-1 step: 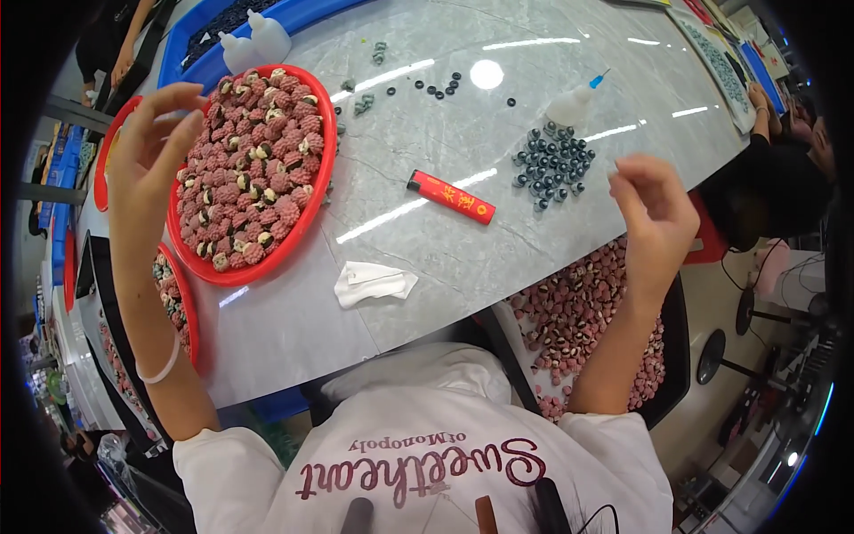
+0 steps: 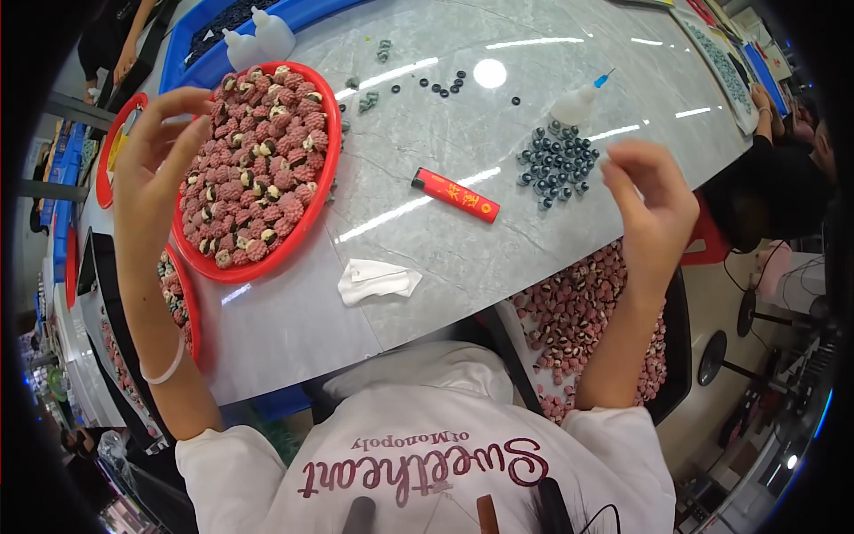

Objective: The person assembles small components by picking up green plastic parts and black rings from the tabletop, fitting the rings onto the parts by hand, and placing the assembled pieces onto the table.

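My left hand (image 2: 156, 156) is raised with fingers spread over the left rim of a round red tray (image 2: 313, 209) heaped with pink, berry-shaped pieces (image 2: 253, 178), some with dark and cream ends. I see nothing in it. A pale bangle circles that wrist. My right hand (image 2: 654, 209) hovers with loosely curved fingers just right of a cluster of dark round beads (image 2: 556, 165) on the grey marble table (image 2: 534, 258). It holds nothing that I can see. A small squeeze bottle with a blue tip (image 2: 578, 102) stands behind the beads.
A red stick-shaped lighter (image 2: 455, 195) and a crumpled white tissue (image 2: 378, 279) lie mid-table. Small black rings (image 2: 445, 84) are scattered farther back. A black tray of pink pieces (image 2: 578, 320) sits at my right knee. More red trays (image 2: 182, 303) stand left. A person (image 2: 774, 178) sits at the right.
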`<action>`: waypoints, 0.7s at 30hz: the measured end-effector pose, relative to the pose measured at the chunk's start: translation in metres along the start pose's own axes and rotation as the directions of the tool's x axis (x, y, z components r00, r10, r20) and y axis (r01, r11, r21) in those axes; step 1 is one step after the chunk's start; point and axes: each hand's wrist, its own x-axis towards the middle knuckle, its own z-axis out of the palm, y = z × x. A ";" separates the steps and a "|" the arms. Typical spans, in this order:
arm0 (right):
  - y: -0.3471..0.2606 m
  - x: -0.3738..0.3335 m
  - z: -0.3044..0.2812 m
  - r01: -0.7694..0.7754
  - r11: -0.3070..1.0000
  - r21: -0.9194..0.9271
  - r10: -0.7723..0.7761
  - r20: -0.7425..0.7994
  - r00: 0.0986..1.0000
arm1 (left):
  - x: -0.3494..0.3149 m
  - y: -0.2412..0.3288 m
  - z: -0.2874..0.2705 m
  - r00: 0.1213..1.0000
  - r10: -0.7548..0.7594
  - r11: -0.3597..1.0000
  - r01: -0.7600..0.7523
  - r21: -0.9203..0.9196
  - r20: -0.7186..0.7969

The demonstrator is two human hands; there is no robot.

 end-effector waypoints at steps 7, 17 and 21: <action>-0.007 0.070 0.145 0.504 0.857 0.106 -0.448 0.637 0.628 | -0.011 0.026 0.027 0.998 -0.011 1.000 0.012 -0.004 0.068; -0.011 0.074 0.162 0.656 0.733 0.180 -0.623 0.565 0.541 | 0.012 0.026 0.045 0.965 0.091 0.995 -0.096 0.009 0.247; -0.024 0.068 0.085 0.405 0.884 0.235 -0.466 0.524 0.713 | 0.037 0.028 0.078 0.941 0.183 0.949 -0.245 0.199 0.286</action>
